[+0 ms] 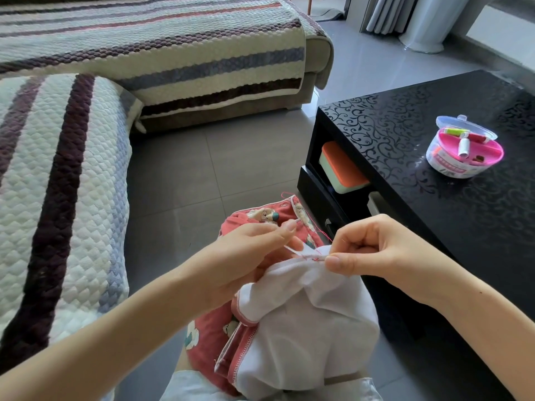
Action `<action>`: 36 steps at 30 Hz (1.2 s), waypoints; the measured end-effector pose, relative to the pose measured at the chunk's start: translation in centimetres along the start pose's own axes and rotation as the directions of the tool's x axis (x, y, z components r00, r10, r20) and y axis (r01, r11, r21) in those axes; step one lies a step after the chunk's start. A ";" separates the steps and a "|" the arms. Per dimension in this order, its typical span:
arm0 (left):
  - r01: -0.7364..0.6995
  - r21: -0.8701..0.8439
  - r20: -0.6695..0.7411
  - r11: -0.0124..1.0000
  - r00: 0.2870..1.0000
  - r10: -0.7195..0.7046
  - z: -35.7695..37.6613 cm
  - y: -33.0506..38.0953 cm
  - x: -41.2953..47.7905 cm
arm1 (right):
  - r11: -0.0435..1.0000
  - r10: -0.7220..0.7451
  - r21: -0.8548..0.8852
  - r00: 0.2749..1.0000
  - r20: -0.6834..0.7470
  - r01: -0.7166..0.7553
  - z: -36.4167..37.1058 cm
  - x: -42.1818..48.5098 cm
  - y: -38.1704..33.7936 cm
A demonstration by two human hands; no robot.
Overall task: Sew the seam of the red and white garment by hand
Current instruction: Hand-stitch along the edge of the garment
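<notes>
Just left of the bench, low in my feed, I see the red and white garment bunched between both hands; the left hand grips a fold of it, thumb and forefinger pinched together; the right hand pinches the white cloth at the seam, where red thread trails off; whether a needle sits in those fingers I cannot tell. On the bench, well apart from the garment, stands an open sewing kit.

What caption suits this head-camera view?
Left hand holds the garment, right hand pinches its red-stitched seam; sewing kit on black table.
</notes>
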State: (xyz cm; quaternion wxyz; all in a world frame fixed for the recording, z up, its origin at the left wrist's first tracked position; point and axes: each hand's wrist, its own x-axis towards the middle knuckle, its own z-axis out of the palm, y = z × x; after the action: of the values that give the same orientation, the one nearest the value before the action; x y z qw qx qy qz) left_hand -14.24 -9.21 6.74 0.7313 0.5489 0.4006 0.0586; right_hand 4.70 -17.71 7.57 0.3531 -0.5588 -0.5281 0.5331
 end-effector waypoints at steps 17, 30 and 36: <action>-0.060 0.077 -0.002 0.995 0.998 0.060 -0.7 0.2 0.1 | 0.946 -0.190 -0.290 0.974 -0.124 0.148 -0.4 -0.1 0.2; -0.094 0.071 -0.114 0.993 0.988 0.101 -0.5 0.3 -0.1 | 0.749 -0.402 -0.622 0.903 -0.151 0.229 1.7 -0.9 -0.2; -0.111 0.058 -0.118 0.992 0.986 0.117 -0.5 0.1 -0.4 | 0.758 -0.393 -0.614 0.906 -0.160 0.221 1.9 -0.6 -0.2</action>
State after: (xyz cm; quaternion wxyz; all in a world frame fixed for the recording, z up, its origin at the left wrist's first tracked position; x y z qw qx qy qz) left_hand -14.78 -9.03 6.99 0.6868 0.5848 0.4136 0.1234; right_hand 2.92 -18.55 7.58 0.3188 -0.6136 -0.6954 0.1954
